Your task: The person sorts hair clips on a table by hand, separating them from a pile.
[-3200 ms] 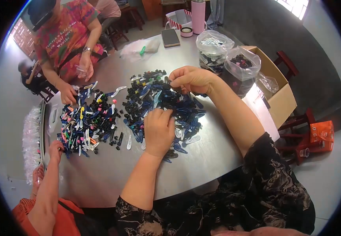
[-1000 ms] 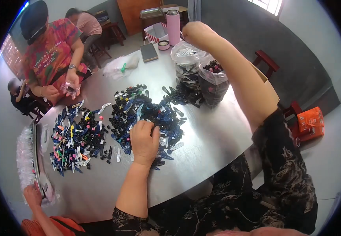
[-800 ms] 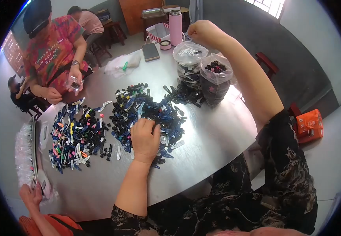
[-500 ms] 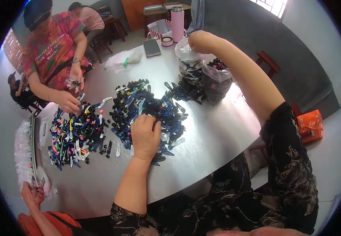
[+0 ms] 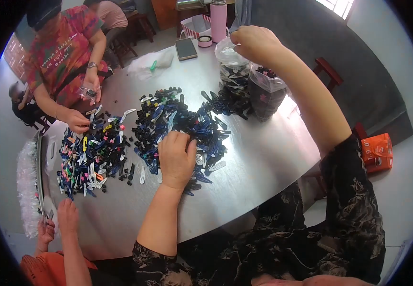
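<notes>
My left hand lies palm down on the near side of a large pile of hair clips. Its thumb is apart from the fingers, whose tips partly sink among the blue, black and white snap clips. At the back of the table my right hand pinches the top rim of a clear plastic bag filled with snap clips. Dark clips spill from the foot of this bag toward the pile. Close beside it stands a second plastic bag with dark contents and small flower-shaped clips on top.
Across the table a person in a tie-dye shirt handles clips at a second, mixed pile. Another person's hand reaches in at the left. A phone, a pink bottle and crumpled plastic stand or lie farther back.
My right hand has risen slightly with the bag's rim; my left hand stays on the pile. The left neighbour's hand has reached toward the mixed pile. The view has shifted a little.
</notes>
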Motion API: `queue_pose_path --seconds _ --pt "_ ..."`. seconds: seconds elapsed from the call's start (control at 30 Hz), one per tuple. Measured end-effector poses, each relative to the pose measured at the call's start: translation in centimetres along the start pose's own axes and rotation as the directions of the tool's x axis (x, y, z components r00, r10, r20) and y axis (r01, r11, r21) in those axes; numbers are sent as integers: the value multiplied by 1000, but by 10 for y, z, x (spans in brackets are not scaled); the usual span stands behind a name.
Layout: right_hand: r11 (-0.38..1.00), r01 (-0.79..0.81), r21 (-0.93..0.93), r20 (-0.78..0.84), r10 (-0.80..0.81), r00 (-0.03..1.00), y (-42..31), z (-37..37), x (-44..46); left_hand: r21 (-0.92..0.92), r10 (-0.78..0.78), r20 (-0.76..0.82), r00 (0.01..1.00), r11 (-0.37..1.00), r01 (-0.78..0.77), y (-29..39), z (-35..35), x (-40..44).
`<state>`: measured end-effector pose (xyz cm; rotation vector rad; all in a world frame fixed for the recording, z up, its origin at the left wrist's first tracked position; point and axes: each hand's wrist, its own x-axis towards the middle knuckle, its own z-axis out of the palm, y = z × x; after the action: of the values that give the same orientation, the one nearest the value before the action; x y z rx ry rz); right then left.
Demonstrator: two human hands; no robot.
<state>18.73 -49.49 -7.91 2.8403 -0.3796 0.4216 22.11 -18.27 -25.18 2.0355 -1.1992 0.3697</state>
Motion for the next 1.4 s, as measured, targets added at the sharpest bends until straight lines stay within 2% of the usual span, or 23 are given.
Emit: queue_pose_path --seconds 0.03,0.1,0.13,0.23,0.3,0.47,0.53,0.67,0.73,0.97,1.07,1.17,1.23,1.27,1.33,1.4 --pt "1000 0 2 2 0 1000 -9 -3 -11 1 2 0 1000 1000 -2 0 0 0" --pt "981 127 149 -142 -106 984 -31 -6 -32 2 -2 -2 1000 1000 2 0 1 0" --pt "980 127 152 -140 -106 984 -40 -2 -41 3 -2 -7 1000 1000 2 0 1 0" --pt "961 171 216 -69 -159 985 -57 23 -57 1 -13 8 1000 1000 13 2 -2 1" --pt "944 124 305 110 -164 980 -64 46 -61 0 -16 10 1000 1000 16 3 -3 2" --pt "941 53 335 250 -143 958 -73 92 -73 3 -14 10 1000 1000 14 1 -1 1" --pt "928 49 369 178 -123 976 -75 99 -78 14 -9 11 1000 1000 9 0 1 1" --pt "931 27 364 144 -85 986 -79 104 -77 12 -11 12 1000 1000 11 1 -1 2" --pt "843 3 537 87 -59 994 -83 105 -75 24 -30 28 999 999 29 3 -2 3" --pt "877 111 467 -69 -89 994 -110 120 -78 20 -33 40 999 999 32 2 -2 3" --pt "869 87 488 -13 -92 996 -107 122 -77 18 -26 40 999 1000 25 4 -3 3" --pt "840 111 532 -64 -91 994 -104 124 -79 15 -30 36 999 999 29 3 -2 3" --pt "767 109 632 -138 -27 990 -100 122 -80 16 -31 38 999 999 31 3 -2 2" --pt "768 109 631 -139 -27 990 -97 120 -80 15 -31 38 999 999 31 3 -2 2" --pt "658 -47 752 33 33 999 -89 115 -80 24 -27 37 999 999 26 3 -2 3" --pt "621 -47 783 39 27 999 -88 113 -84 29 -23 36 999 999 22 3 -2 2"
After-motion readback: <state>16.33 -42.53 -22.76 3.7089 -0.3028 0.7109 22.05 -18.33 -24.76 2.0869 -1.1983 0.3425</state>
